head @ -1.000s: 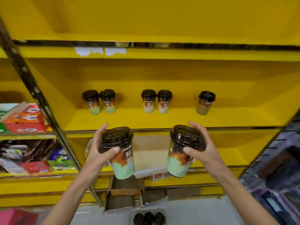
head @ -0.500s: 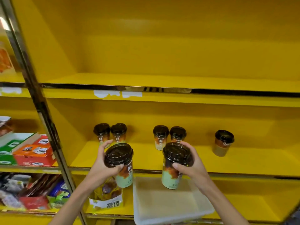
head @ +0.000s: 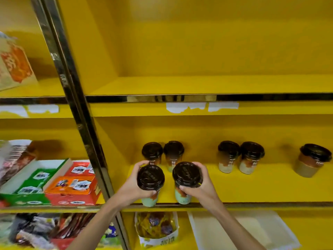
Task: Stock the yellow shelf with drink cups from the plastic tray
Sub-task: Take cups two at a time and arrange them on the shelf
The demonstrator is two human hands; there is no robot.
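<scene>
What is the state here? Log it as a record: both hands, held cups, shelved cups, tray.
left hand: grips a dark-lidded, green-based drink cup
right hand: grips a second cup of the same kind
held cups: upright, side by side at the yellow shelf front edge, before the left pair; whether set down, cannot tell
shelved cups: five, as left pair, middle pair and lone brown cup at right
white plastic tray: on the shelf below, under the right forearm
</scene>
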